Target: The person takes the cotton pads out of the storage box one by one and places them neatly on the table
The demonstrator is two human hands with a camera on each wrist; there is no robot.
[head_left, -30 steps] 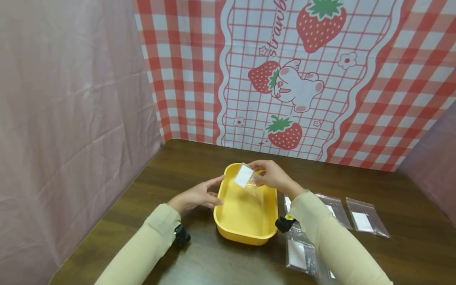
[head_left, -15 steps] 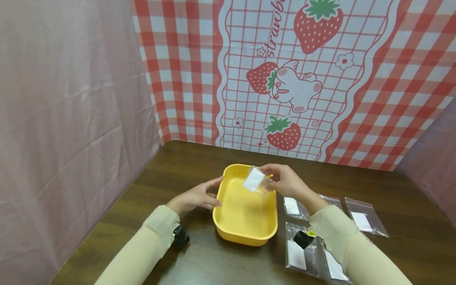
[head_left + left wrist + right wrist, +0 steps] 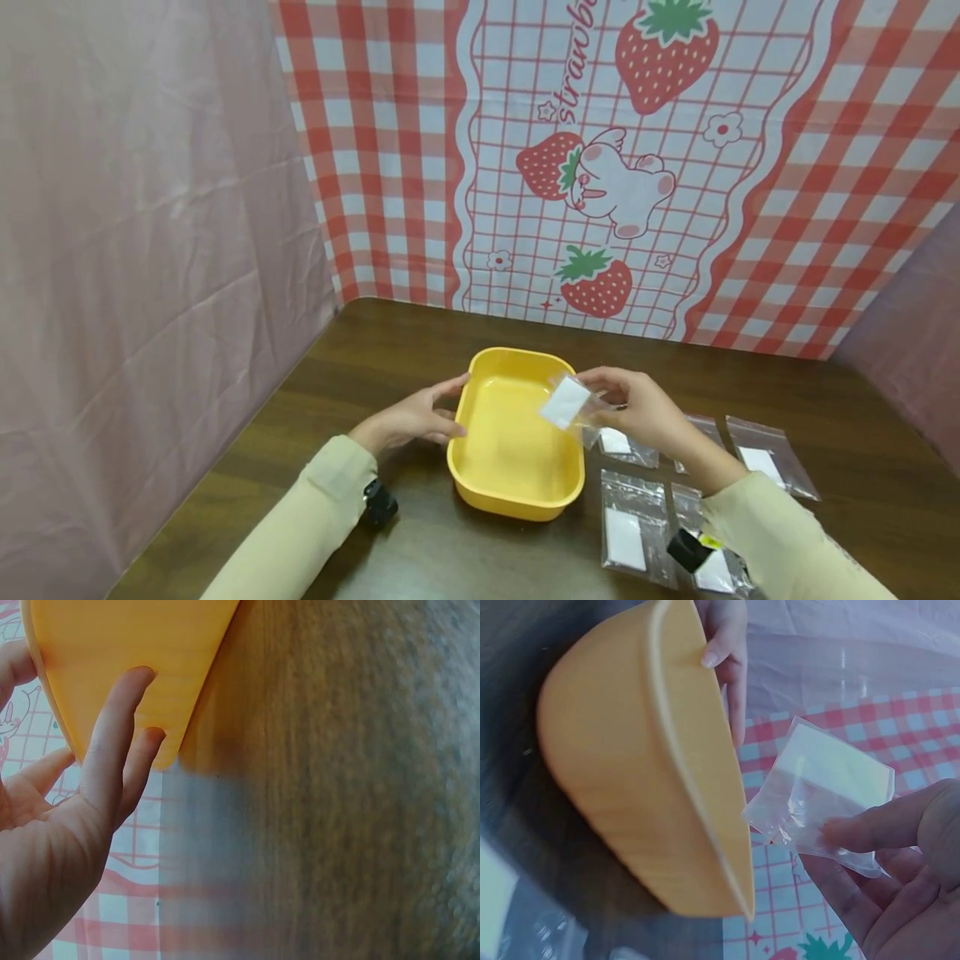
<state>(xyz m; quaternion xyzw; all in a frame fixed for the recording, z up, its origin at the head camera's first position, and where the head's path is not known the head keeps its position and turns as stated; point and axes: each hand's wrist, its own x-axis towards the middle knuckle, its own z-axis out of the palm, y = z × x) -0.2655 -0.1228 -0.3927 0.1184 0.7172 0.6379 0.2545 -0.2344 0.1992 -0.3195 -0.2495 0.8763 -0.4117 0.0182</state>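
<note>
A yellow plastic tub (image 3: 510, 506) stands on the wooden table. At its left side my left hand (image 3: 411, 417) holds the wall; the right wrist view shows the thumb over the rim, and the left wrist view shows fingers (image 3: 112, 742) against the outside. My right hand (image 3: 637, 410) pinches a small clear plastic bag (image 3: 566, 402) with a white card-like piece in it. The bag hangs tilted above the tub's right rim. In the right wrist view, thumb and fingers grip the bag (image 3: 821, 784) by its clear part, beside the tub wall (image 3: 630, 750).
More clear zip bags with white pieces lie right of the tub: one in front (image 3: 625, 537), one partly under the right wrist (image 3: 714, 573), one at far right (image 3: 762, 465), others partly hidden behind the right forearm. A strawberry-print checked cloth (image 3: 600, 283) hangs behind the table.
My right hand has moved right and slightly nearer with the bag, from over the tub's middle to its right rim. The left hand has stayed on the tub.
</note>
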